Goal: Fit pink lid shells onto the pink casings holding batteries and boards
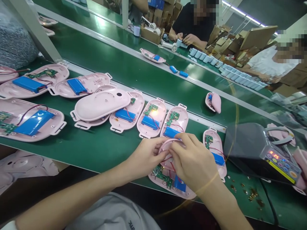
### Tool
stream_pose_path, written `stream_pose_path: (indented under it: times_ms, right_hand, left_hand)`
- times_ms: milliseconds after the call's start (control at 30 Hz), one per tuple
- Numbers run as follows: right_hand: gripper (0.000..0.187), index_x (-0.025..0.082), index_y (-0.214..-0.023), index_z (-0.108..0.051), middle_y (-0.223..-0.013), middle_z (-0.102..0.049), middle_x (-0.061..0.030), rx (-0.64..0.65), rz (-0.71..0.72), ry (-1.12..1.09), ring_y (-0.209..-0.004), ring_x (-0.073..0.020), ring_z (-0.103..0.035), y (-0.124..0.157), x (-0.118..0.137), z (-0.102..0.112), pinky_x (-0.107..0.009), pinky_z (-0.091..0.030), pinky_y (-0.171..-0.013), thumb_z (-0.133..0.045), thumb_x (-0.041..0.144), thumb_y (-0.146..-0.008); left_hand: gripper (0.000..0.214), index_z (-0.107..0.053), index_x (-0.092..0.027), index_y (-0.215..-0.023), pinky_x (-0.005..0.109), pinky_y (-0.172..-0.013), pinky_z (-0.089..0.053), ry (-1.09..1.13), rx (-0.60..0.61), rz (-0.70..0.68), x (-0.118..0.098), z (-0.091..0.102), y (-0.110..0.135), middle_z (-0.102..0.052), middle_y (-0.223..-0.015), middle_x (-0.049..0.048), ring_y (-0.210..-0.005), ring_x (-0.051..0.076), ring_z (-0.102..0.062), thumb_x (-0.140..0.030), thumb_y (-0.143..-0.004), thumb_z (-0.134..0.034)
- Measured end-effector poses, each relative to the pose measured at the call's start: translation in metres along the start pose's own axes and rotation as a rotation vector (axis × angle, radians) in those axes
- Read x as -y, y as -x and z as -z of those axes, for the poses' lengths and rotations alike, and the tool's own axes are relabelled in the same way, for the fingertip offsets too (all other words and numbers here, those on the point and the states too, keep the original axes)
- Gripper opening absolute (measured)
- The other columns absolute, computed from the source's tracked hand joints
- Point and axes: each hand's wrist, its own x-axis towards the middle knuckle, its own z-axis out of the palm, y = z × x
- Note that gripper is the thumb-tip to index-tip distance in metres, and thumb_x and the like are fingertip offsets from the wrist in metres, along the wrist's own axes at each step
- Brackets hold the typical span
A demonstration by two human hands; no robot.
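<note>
Here we go: my left hand [144, 156] and my right hand [194, 164] are close together, fingers curled in and pinching a thin pink ring [166, 143] from both sides, with neither hand spread open. A red wire [168, 158] runs through the middle of the ring, and my fingers cover much of it.

Right under my hands lies a pink shell [184, 193], holding a green circuit board [163, 176] and a blue battery [179, 184]. The ring is held above that shell, and I can't tell if it's touching.

Moving out, the shell sits on a green conveyor belt [96, 153]. Just to my right is another open pink shell [214, 150], and ahead of my fingers are two more [151, 118] [174, 119], each with its own board and battery. Further left, a domed pink cover [100, 103] lies over another shell.

On my right, a black machine [249, 153] shows a lit red display, with small gold bits [251, 193] scattered on the belt near it. Across the far belt, a co-worker's hands [184, 39] are busy beside a long row of pale blue cylinders [230, 68].
</note>
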Motion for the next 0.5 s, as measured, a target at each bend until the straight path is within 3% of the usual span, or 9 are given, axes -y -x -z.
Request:
stream_pose_path:
  times_ms: [133,233,333,433,500]
  right_hand:
    - [0.02,0.017,-0.07,-0.063,-0.091,-0.063,-0.0046,0.01,-0.156,0.004,-0.085,-0.0193,-0.055,-0.004,0.002,0.005,-0.029,-0.038,-0.066,-0.056,0.02,-0.089]
    - [0.032,0.017,-0.06,-0.055,-0.069,-0.058,-0.0006,0.123,-0.378,-0.051,-0.063,-0.0146,-0.05,-0.009,-0.008,0.013,-0.026,-0.028,-0.053,-0.079,0.031,-0.075]
    - [0.033,0.018,-0.072,-0.056,-0.062,-0.057,0.0038,0.26,-0.588,-0.279,-0.053,-0.012,-0.049,-0.009,-0.022,0.02,-0.023,-0.027,-0.05,-0.084,0.036,-0.07]
    - [0.01,0.022,-0.092,-0.063,-0.078,-0.066,0.0043,0.305,-0.507,-0.54,-0.067,-0.0126,-0.06,-0.005,-0.028,0.019,-0.022,-0.038,-0.061,-0.069,0.027,-0.086]
    - [0.002,0.023,-0.092,-0.065,-0.084,-0.068,0.004,0.224,-0.422,-0.596,-0.075,-0.0124,-0.063,0.002,-0.025,0.014,-0.022,-0.042,-0.068,-0.064,0.023,-0.09]
  left_hand:
    - [0.025,-0.07,-0.015,-0.109,0.025,-0.068,-0.057,-0.046,0.054,0.02,-0.001,0.002,0.002,-0.073,-0.087,0.0033,-0.078,0.018,-0.07,-0.019,-0.088,-0.057]
    - [0.025,-0.068,-0.015,-0.11,0.024,-0.067,-0.057,-0.022,0.072,0.025,-0.001,0.001,0.005,-0.073,-0.09,0.0032,-0.076,0.017,-0.07,-0.02,-0.088,-0.057]
    - [0.022,-0.065,-0.016,-0.109,0.024,-0.066,-0.057,-0.023,0.034,0.03,-0.004,0.0,0.007,-0.073,-0.091,0.0032,-0.076,0.016,-0.071,-0.02,-0.089,-0.056]
    - [0.019,-0.064,-0.018,-0.106,0.024,-0.065,-0.054,-0.227,0.017,0.037,-0.008,0.001,0.004,-0.073,-0.088,0.0017,-0.073,0.017,-0.068,-0.027,-0.091,-0.056]
    - [0.022,-0.066,-0.02,-0.107,0.025,-0.071,-0.054,-0.358,0.052,0.013,-0.009,0.001,0.005,-0.074,-0.089,0.0007,-0.077,0.017,-0.068,-0.034,-0.093,-0.056]
